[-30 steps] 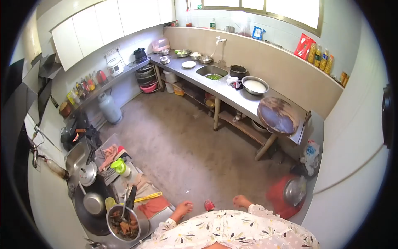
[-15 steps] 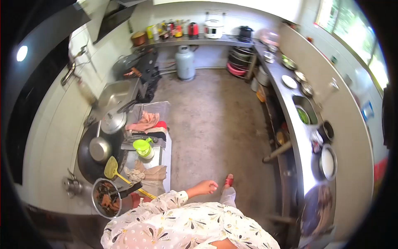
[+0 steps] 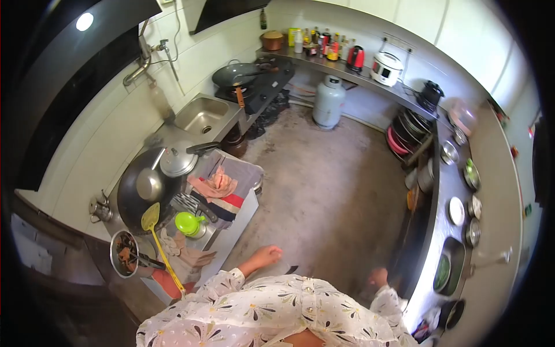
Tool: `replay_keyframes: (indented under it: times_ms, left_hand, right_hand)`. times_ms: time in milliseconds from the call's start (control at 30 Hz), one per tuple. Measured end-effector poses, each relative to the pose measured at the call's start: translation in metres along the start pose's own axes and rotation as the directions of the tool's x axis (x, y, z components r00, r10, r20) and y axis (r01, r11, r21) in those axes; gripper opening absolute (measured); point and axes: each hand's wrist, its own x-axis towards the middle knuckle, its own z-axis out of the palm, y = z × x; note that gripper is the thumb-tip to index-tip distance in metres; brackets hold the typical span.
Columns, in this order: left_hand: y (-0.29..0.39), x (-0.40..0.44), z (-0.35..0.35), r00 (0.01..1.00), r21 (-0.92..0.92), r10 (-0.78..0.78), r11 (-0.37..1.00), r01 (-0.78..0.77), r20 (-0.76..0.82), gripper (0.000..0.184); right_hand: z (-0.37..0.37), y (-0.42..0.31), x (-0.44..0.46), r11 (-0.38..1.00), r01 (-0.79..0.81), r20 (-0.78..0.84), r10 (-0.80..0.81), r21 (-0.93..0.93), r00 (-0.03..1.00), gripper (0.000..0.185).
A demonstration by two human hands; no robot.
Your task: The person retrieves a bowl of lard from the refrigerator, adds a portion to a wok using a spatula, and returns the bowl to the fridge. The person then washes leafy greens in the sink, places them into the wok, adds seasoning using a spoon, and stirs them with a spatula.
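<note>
My left hand (image 3: 266,256) hangs over the floor in front of my body, its fingers loosely bent and nothing in them. Low on the other side, my right hand (image 3: 378,277) is small and a little blurred; it seems loosely open, and I see nothing held. Left of my left hand is the counter, with a crumpled cloth (image 3: 184,253), a yellow slotted turner (image 3: 151,218) and a lime-green-topped container (image 3: 189,224). A pot of dark food (image 3: 124,254) with a black-handled utensil in it stands at the counter's near end.
A large wok (image 3: 132,199), a pressure cooker (image 3: 178,162) and a sink (image 3: 202,117) line the left side. Ahead stands a gas cylinder (image 3: 329,103). Along the right counter (image 3: 430,248) are bowls, a white plate (image 3: 456,211) and a basin with greens (image 3: 443,272).
My view has turned left, so the room appears shifted to the right. My right hand has come into view. The red-shod foot has dropped out of sight.
</note>
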Motion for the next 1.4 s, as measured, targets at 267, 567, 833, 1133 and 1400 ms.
replay_keyframes:
  times_ms: [267, 567, 833, 1133, 1400]
  left_hand:
    - [0.042, 0.130, -0.061, 0.962, -0.311, -0.208, 0.939, 0.146, -0.178, 0.028]
    - [0.193, 0.353, -0.184, 0.967, -0.269, -0.088, 0.963, 0.021, -0.240, 0.027]
    - [0.268, 0.464, -0.230, 0.838, -0.219, -0.194, 0.971, 0.091, -0.511, 0.027]
    - [0.257, 0.566, -0.143, 0.550, -0.819, -0.635, 0.544, -0.180, -0.542, 0.020]
    - [0.179, 0.630, 0.007, 0.471, -0.360, -0.433, 0.901, 0.241, -0.769, 0.022]
  right_hand:
    - [0.030, -0.329, 0.202, 0.947, 0.152, 0.217, -0.218, 0.284, 0.951, 0.018]
    - [-0.009, -0.527, 0.373, 0.982, 0.120, 0.442, -0.044, -0.146, 0.896, 0.018]
    - [-0.105, -0.791, 0.608, 0.565, 0.775, 0.186, -0.761, -0.283, 0.622, 0.028]
    - [-0.120, -1.173, 0.698, -0.053, 0.995, 0.402, -0.915, -0.090, -0.012, 0.052]
    - [-0.057, -1.318, 0.705, -0.632, 0.774, 0.673, -0.583, -0.024, -0.455, 0.067]
